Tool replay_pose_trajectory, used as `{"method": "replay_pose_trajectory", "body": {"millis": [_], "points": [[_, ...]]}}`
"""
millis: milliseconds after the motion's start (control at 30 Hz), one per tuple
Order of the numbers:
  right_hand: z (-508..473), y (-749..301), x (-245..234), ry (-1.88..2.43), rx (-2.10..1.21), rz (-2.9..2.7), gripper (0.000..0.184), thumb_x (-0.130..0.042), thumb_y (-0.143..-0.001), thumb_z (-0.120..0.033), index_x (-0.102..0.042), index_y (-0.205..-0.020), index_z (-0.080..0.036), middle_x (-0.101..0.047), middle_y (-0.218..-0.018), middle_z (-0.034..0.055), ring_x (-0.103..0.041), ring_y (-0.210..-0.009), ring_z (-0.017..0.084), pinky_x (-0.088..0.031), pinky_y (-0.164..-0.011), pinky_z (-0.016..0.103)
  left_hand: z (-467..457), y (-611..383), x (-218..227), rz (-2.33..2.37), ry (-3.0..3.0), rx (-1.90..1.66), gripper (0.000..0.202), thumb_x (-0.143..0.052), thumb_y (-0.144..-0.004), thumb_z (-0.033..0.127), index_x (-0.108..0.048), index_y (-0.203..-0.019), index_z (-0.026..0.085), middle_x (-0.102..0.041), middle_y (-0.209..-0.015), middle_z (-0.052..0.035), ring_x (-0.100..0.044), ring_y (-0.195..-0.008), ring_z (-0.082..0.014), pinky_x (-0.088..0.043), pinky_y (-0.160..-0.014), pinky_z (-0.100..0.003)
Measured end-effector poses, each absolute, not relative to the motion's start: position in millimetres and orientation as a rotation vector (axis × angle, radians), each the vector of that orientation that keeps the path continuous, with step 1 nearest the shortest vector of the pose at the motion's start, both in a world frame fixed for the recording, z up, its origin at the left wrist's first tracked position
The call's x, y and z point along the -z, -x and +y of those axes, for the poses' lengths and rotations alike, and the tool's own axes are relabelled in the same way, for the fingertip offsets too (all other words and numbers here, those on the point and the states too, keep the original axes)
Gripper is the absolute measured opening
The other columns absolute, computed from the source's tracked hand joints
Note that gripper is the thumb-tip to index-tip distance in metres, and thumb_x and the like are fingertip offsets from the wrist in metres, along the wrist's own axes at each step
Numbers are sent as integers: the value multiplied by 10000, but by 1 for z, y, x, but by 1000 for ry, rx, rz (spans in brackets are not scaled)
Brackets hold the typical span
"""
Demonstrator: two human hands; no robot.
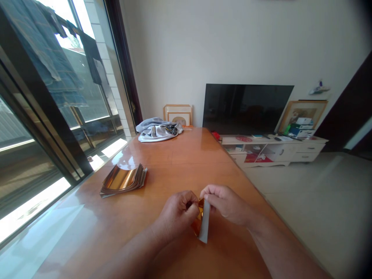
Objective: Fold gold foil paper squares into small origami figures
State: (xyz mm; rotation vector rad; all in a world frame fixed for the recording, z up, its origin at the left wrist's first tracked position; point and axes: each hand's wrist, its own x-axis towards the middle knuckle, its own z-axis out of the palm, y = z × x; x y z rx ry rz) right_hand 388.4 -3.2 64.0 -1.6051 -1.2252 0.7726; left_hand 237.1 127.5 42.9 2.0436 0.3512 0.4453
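Between my two hands is a sheet of shiny gold foil paper (204, 224), partly folded so a strip of its pale grey back shows. My left hand (181, 211) pinches the sheet's upper left side, with thumb and fingers pressed together. The fingers of my right hand (222, 199) are closed on the top of the grey strip. The sheet's lower end hangs down free toward me, above or against the table; I cannot tell which. Farther left lies a stack of curved gold foil sheets (123, 180), apart from both hands.
The wooden table (171, 170) stretches away from me. At its far end lies a heap of grey cloth (158, 130) with a dark object on it. A window (58, 89) stands left; a television (247, 108) on a white cabinet (281, 151) is beyond the table to the right.
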Motion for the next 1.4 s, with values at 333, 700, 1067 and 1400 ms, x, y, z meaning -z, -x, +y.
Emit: {"method": "replay_pose_trajectory", "body": {"millis": [333, 700, 1067, 1400], "points": [[1, -385, -57, 1609, -647, -1215, 162, -607, -869, -319, -645, -798, -178, -580, -716, -21, -490, -680, 131, -399, -637, 247, 123, -238, -54, 419, -1836, -368, 122, -533, -811, 229, -593, -727, 165, -673, -679, -21, -645, -607, -150, -466, -543, -219], [-7, -396, -61, 1485, -793, -972, 236, -642, -834, -396, -580, -753, -183, -507, -673, -36, -430, -630, 116, -362, -603, 248, 140, -232, -60, 336, -1697, -221, 165, -512, -803, 166, -675, -788, 151, -640, -720, -4, -571, -733, -138, -443, -725, -249], [-5, -396, -58, 1384, -838, -825, 225, -688, -793, -386, -597, -738, -188, -526, -664, -27, -435, -627, 122, -352, -597, 260, 135, -234, -53, 40, -1524, -92, 230, -683, -875, 315, -645, -1019, 140, -684, -976, -85, -621, -888, -193, -461, -805, -297], [-1, -389, -50, 1322, -779, -704, 235, -592, -894, -403, -611, -823, -180, -610, -751, 12, -501, -644, 126, -368, -566, 255, 136, -240, -46, 276, -1460, -344, 209, -683, -864, 318, -542, -842, 165, -569, -708, 15, -492, -637, -102, -388, -631, -230]]}}
